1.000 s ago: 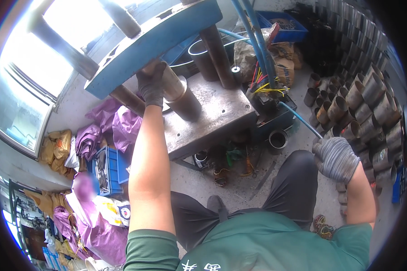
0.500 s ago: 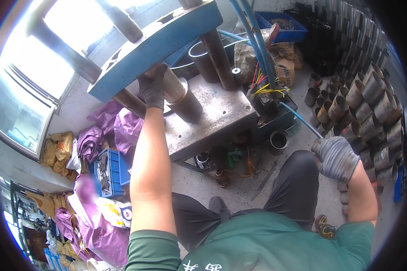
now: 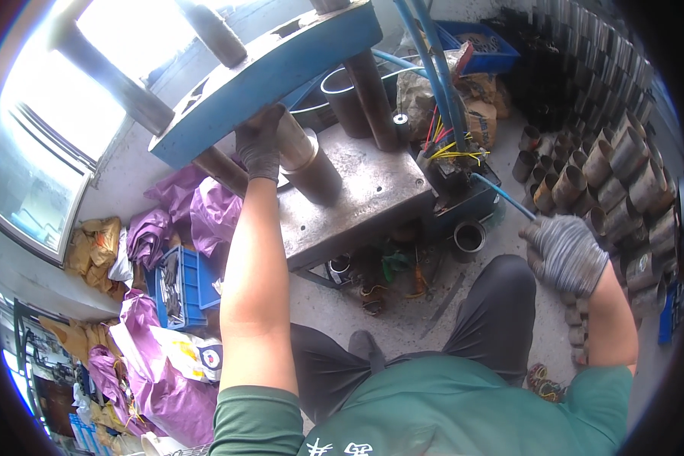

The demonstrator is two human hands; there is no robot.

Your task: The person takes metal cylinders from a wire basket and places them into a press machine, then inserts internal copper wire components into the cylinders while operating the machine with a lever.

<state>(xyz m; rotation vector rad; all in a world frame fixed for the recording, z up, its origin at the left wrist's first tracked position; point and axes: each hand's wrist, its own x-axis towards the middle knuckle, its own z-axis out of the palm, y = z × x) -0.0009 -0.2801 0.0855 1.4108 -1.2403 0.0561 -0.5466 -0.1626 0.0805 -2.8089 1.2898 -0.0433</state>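
My left hand (image 3: 258, 144), in a dark glove, reaches up beneath the thick blue plate (image 3: 273, 83) of a press. Its fingers curl against the upper part of a light metal cylinder (image 3: 294, 140), partly hidden by the hand and plate. That cylinder stands on a wider, darker cylinder (image 3: 317, 180) on the worn steel press table (image 3: 349, 216), with a pale ring where they meet. My right hand (image 3: 568, 254), in a grey striped glove, is closed round the end of a thin blue lever (image 3: 505, 196) that runs to the unit beside the table.
Thick steel columns (image 3: 372, 106) carry the plate. Blue hoses and coloured wires (image 3: 456, 152) rise beside the table. Stacked metal tubes (image 3: 570, 182) line the right side. Purple sacks (image 3: 167, 372) and a blue crate (image 3: 197, 281) lie to the left; an open tube (image 3: 469, 237) stands on the floor.
My right hand and the lever's end have risen slightly. My left hand stays at the light cylinder, and the plate shows no clear movement; the whole view has shifted a little.
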